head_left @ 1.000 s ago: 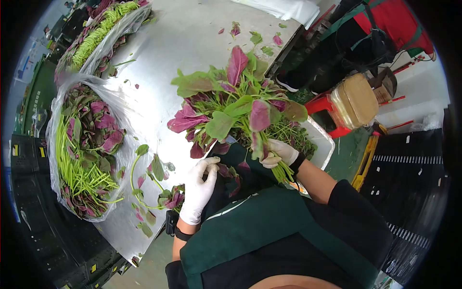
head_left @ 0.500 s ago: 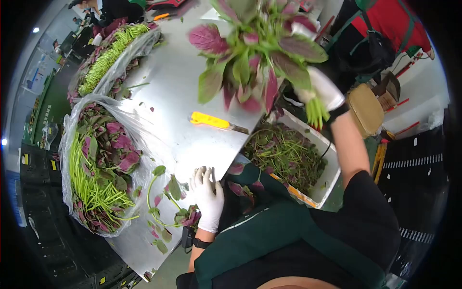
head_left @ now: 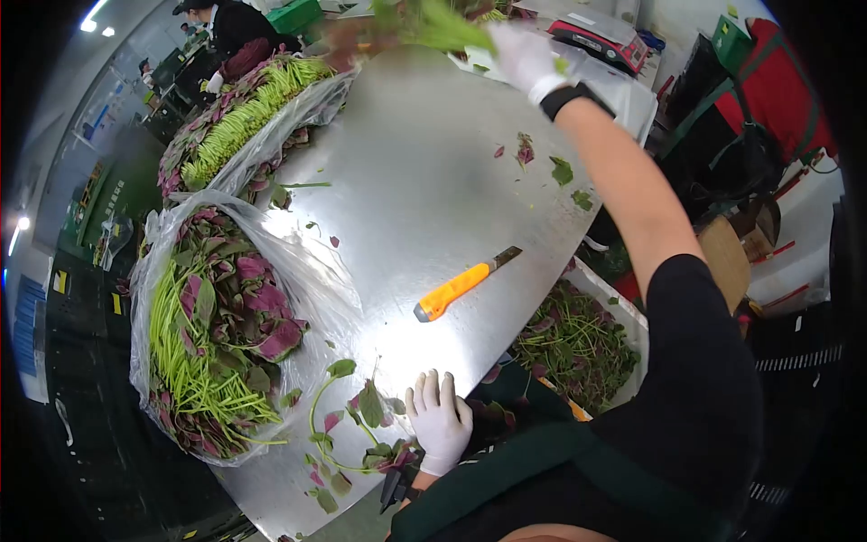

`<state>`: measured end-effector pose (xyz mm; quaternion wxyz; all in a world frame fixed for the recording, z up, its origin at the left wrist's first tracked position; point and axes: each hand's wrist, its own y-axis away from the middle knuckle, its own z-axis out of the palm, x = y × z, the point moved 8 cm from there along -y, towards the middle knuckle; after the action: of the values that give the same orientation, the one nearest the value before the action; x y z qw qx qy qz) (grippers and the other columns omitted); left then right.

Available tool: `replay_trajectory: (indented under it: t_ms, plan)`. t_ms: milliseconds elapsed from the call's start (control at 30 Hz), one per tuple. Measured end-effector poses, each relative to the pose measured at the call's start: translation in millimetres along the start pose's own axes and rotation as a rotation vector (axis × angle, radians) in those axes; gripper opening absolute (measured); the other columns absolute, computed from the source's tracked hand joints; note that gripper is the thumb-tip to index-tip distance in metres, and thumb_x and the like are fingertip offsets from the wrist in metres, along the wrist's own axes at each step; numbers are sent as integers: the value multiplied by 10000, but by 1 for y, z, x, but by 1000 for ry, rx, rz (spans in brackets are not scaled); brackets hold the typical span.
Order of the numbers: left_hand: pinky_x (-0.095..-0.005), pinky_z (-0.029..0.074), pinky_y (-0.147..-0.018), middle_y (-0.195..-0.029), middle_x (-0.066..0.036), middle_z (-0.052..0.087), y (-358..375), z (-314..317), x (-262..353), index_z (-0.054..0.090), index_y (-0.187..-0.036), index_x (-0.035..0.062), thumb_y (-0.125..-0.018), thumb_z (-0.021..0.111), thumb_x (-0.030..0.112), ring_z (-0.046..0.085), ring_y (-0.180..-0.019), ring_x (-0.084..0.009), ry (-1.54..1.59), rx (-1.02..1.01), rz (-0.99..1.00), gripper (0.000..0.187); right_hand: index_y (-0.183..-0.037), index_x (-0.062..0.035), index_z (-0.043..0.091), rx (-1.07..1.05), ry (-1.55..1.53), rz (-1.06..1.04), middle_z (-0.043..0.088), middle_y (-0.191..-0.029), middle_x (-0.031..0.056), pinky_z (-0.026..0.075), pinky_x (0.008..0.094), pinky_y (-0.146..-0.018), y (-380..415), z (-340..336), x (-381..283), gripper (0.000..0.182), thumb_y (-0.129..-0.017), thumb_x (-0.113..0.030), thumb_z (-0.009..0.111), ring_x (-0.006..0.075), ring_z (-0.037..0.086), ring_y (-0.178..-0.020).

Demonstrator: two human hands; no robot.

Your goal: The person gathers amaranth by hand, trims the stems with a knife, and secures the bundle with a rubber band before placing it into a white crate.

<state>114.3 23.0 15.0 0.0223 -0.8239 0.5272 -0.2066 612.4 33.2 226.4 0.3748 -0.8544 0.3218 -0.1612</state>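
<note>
My right hand (head_left: 524, 59), in a white glove, is stretched to the far side of the metal table (head_left: 424, 181). It is closed around the stems of a bunch of red amaranth (head_left: 447, 25), smeared by motion and cut off by the top edge. My left hand (head_left: 440, 420), also gloved, lies with fingers extended on the near table edge. Beside it are loose amaranth stems and leaves (head_left: 370, 406). An orange utility knife (head_left: 456, 291) with its blade out lies between my hands, touched by neither.
Two plastic bags hold amaranth at left, one near (head_left: 217, 334), one farther back (head_left: 257, 113). A white bin (head_left: 639, 339) of trimmings stands below the table's right edge. A red scale (head_left: 601, 41) sits at the far right. Another person (head_left: 244, 36) is at back left.
My right hand has swung the amaranth bunch from above the table's right side to the far edge. My left hand stays on the near edge. The view has shifted, showing the scale.
</note>
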Motion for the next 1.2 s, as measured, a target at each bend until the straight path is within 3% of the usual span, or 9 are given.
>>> replay_trajectory:
  t_ms: [167,300,400,567,667,800,933,1000,1200]
  plan:
    - [-567,341,-1045,-1267,-184,534,-3,0,2,597,-1196,51,-778,608,95,480,-1241,-393,9,-12,6,420,-1111,-64,565,-593,-86,45,662,-1045,201,521,483,-785,148,166,-2,246,-889,-62,460,378,662,-934]
    - [-571,352,-1034,-1269,-195,530,-5,3,3,585,-1228,52,-773,609,108,471,-1239,-406,38,-54,11,459,-1066,-100,609,-585,-96,106,683,-1014,179,525,477,-818,145,149,3,247,-826,-152,575,381,654,-956]
    - [-560,346,-1047,-1278,-199,526,-3,-1,-3,572,-1255,52,-782,611,125,457,-1258,-399,84,-66,-20,481,-1234,-88,595,-671,-140,-52,631,-1168,174,484,454,-926,135,116,-11,618,-687,-302,787,359,592,-1100]
    - [-505,326,-1093,-1348,-175,503,0,-4,-7,547,-1276,46,-805,611,141,426,-1312,-359,89,-57,-31,485,-1231,-58,581,-381,-566,-213,605,-1207,164,438,426,-990,179,-1,-131,441,-796,-106,638,344,547,-1161]
    - [-500,318,-1100,-1347,-174,503,1,-5,-7,542,-1268,46,-808,611,141,421,-1315,-357,107,-26,-30,474,-1209,-45,590,-502,-771,-302,606,-1205,173,416,431,-1030,239,-41,-216,449,-772,-111,663,354,548,-1169]
    - [-504,293,-1115,-1353,-166,484,3,-10,-13,537,-1254,38,-805,606,102,414,-1314,-368,278,9,-45,458,-1329,-105,518,-515,-610,-185,516,-1322,147,227,568,-1144,296,-50,-258,587,-776,-162,706,319,443,-1284]
    - [-434,359,-1077,-1320,-170,490,8,-39,-31,541,-1243,40,-818,597,55,461,-1262,-347,639,-116,-133,429,-1334,-106,516,-547,-614,-186,514,-1335,147,217,561,-1151,312,-73,-277,590,-776,-151,704,326,442,-1291]
    - [-401,398,-1039,-1255,-171,535,7,-80,-56,548,-1233,40,-830,598,39,511,-1207,-335,645,33,-49,407,-1334,-110,516,-573,-603,-235,511,-1345,147,208,561,-1156,320,-79,-279,591,-775,-145,704,323,438,-1298]
    - [-408,455,-966,-1140,-190,590,23,-198,-246,570,-1161,22,-795,586,29,577,-1074,-354,260,465,-312,366,-1331,-107,518,-598,-573,-214,503,-1367,126,196,560,-1164,320,-83,-283,592,-765,-125,692,306,440,-1301]
